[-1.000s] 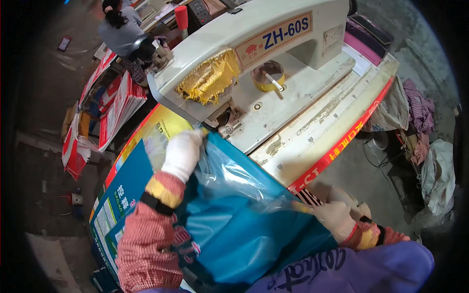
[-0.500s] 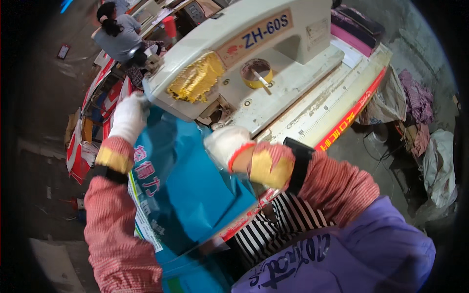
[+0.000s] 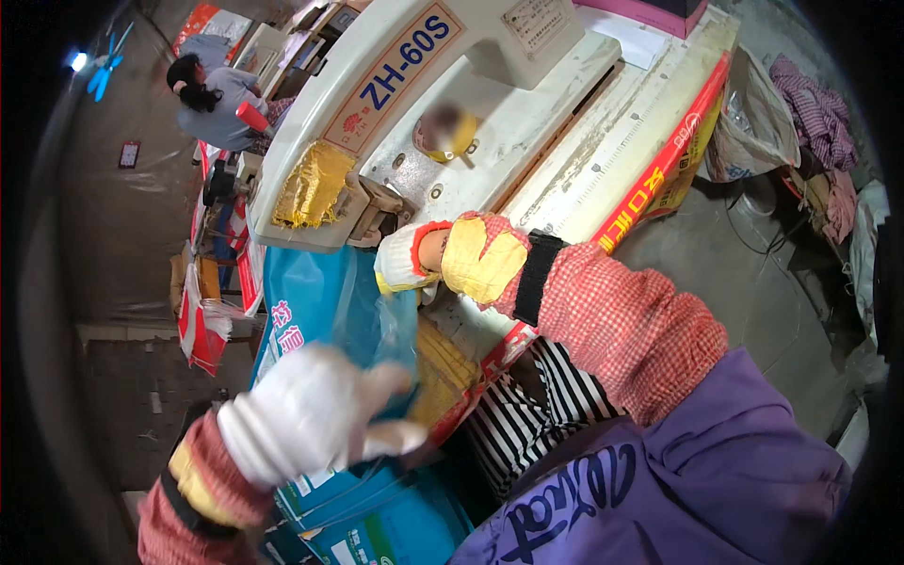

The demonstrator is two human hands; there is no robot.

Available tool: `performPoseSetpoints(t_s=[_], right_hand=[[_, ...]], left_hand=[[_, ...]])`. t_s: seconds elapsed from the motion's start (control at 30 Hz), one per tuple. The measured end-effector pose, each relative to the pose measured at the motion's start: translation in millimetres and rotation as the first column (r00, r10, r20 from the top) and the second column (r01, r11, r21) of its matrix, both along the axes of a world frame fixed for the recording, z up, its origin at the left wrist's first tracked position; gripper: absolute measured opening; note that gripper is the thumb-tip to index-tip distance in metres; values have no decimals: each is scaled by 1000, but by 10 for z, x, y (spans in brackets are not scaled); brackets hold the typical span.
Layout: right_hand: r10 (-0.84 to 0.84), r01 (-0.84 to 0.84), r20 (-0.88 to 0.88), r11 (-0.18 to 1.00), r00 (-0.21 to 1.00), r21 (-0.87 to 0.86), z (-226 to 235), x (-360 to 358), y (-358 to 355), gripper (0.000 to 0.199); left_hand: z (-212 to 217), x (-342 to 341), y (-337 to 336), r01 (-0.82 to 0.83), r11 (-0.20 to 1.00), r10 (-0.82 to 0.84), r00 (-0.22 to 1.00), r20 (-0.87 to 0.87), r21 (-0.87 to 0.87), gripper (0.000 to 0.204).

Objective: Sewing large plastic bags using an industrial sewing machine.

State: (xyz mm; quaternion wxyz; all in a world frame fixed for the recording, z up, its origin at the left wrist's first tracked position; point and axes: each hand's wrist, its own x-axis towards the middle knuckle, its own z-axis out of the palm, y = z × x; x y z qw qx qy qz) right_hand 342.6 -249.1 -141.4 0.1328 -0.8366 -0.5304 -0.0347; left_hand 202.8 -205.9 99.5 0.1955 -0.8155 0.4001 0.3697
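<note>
A blue plastic bag (image 3: pixel 315 287) with pink and white print hangs at the head of a large white sewing machine (image 3: pixel 499 89), its upper edge against the stitching end. A clear film lies along its right side. My right hand (image 3: pixel 405 259), in a white glove, is closed at the bag's upper right edge beside the needle area; its fingertips are partly hidden. My left hand (image 3: pixel 311 410), also gloved and a little blurred, is in front of the bag with thumb and fingers apart, holding nothing. Below it are more blue bags (image 3: pixel 395 518).
A yellow tape roll (image 3: pixel 463 141) sits on the machine bed. The white table (image 3: pixel 603 160) has a red front strip. A person (image 3: pixel 221 99) sits at the back left near red-and-white sacks (image 3: pixel 202 325). A whitish sack (image 3: pixel 749 122) and checked cloth (image 3: pixel 815 104) lie to the right.
My left hand has let go of the bag's upper left corner and come down toward me, fingers spread. My right hand stays at the bag's right edge. The view has shifted.
</note>
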Motion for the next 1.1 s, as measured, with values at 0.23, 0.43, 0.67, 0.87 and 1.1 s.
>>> performPoseSetpoints(t_s=[0.23, 0.43, 0.67, 0.87, 1.1], right_hand=[[-168, 202, -322, 976, 932, 76, 89, -134, -51, 28], [-204, 282, -305, 929, 930, 238, -207, -99, 128, 34], [-233, 280, -216, 934, 948, 223, -249, -118, 98, 29], [-273, 272, 59, 962, 960, 31, -421, -17, 288, 15], [-467, 526, -442, 850, 766, 13, 252, -435, 68, 14]], left_hand=[[355, -170, -257, -687, 726, 686, 727, 28, 22, 51], [149, -46, 14, -460, 888, 458, 874, -162, 27, 96], [262, 89, 166, -855, 516, 822, 512, -249, -53, 30], [197, -150, 174, -745, 664, 744, 667, -36, -71, 32], [-98, -730, -203, 219, 759, -125, 973, -193, 613, 27]])
